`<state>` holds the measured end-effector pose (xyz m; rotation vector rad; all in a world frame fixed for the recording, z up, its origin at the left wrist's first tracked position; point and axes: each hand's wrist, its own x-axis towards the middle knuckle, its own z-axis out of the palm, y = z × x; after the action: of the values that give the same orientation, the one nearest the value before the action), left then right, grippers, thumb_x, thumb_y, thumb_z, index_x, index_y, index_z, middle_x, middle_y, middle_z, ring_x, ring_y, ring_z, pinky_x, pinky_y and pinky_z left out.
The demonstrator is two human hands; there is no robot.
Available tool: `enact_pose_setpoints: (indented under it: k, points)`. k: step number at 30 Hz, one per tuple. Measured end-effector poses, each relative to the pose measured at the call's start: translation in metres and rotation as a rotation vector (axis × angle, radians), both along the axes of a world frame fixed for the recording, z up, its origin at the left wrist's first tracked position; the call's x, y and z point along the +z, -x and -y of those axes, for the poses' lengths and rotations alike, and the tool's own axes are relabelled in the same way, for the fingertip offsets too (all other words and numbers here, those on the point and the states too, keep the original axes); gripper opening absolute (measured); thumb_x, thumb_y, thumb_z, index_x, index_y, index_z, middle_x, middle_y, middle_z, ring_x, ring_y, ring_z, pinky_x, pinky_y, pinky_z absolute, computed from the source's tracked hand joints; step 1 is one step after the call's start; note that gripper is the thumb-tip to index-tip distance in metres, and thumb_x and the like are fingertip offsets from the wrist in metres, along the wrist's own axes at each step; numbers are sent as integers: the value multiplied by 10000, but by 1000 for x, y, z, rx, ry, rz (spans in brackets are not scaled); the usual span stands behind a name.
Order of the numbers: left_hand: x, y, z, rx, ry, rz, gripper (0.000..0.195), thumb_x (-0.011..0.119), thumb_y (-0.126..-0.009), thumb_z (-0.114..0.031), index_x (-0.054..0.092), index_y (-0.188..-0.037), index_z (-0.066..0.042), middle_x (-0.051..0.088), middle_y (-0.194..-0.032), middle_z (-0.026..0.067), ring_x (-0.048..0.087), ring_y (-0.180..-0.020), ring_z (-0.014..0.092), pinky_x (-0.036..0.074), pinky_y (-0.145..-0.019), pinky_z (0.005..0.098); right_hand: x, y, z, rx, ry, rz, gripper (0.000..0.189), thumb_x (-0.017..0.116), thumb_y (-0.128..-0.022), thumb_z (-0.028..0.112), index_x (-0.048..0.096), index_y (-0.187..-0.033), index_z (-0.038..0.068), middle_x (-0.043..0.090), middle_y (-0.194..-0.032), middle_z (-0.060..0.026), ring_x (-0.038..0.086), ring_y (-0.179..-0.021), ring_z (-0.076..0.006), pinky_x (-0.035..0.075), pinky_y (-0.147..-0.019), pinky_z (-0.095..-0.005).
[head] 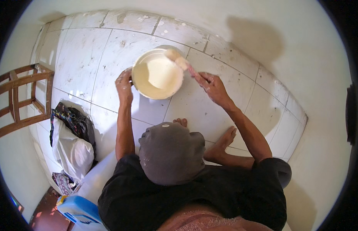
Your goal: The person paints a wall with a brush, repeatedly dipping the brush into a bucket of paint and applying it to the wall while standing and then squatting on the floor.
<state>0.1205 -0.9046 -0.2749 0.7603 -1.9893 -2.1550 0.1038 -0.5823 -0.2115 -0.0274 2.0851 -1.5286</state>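
Observation:
A round bucket (144, 91) of cream-coloured paint stands in front of me, above the white floor tiles. My left hand (124, 83) is at its left rim, with the fingers partly hidden behind the wall of the bucket. In my right hand (212, 86) is a paintbrush (183, 63), held by its reddish, paint-smeared handle. The pale bristles are over the right side of the bucket's rim and look blurred. Whether they touch the rim cannot be told.
A wooden frame like a chair or stool (28, 80) is at the left. Below it lie a white bag (72, 150) and dark patterned cloth (70, 115). A blue container (79, 209) is at the lower left. Tiled skirting (181, 30) borders the pale wall (196, 13) ahead.

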Motion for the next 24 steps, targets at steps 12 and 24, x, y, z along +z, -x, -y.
enact_pose_setpoints:
  k: [12, 24]
  points:
    - [-78, -40, 82, 248, 917, -121, 420, 508, -921, -223, 582, -1223, 60, 553, -1177, 212, 513, -1113, 324, 409, -975, 411, -98, 124, 62, -406, 148, -144, 370, 595, -950, 339, 679, -1057, -5, 485, -692, 39, 414, -584, -69, 347, -501, -253]
    - [-83, -43, 84, 180, 944, -116, 488, 470, -914, -267, 552, -1278, 47, 494, -1245, 209, 477, -1154, 335, 386, -1003, 431, -107, 123, -9, -846, 102, -57, 258, 666, -893, 273, 697, -983, 34, 440, -576, 53, 339, -430, -47, 269, -388, -239]
